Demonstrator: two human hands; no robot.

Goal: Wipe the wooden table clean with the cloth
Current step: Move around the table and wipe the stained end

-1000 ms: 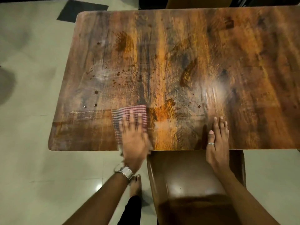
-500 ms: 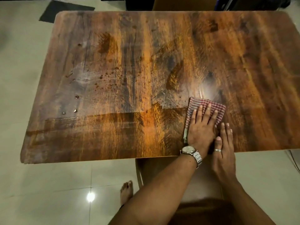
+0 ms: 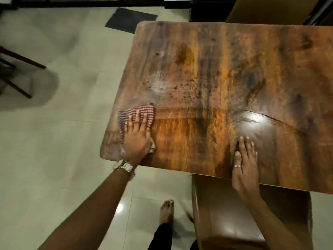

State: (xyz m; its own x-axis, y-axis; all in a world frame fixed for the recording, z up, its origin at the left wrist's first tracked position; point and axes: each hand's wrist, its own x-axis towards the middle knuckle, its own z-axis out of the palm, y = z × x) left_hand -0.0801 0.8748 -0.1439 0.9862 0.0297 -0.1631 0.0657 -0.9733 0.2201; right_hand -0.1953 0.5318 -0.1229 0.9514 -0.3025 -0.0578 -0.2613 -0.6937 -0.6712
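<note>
The wooden table (image 3: 234, 73) fills the upper right of the view. Dark specks and a pale smear lie on it just beyond the cloth. A red-and-white striped cloth (image 3: 142, 112) lies near the table's left edge. My left hand (image 3: 137, 139), with a metal watch on the wrist, presses flat on the cloth. My right hand (image 3: 245, 165), wearing a ring, rests flat on the table's near edge with fingers together and holds nothing. A darker wet band runs across the near part of the table.
A brown leather chair (image 3: 234, 222) stands under the table's near edge. My bare foot (image 3: 166, 212) is on the tiled floor beside it. A dark mat (image 3: 129, 19) lies beyond the table's far left corner. Dark chair legs (image 3: 19, 73) show at far left.
My left hand has swept the cloth from beside my right hand back to the table's left edge, one row farther from me. My right hand has stayed on the near edge.
</note>
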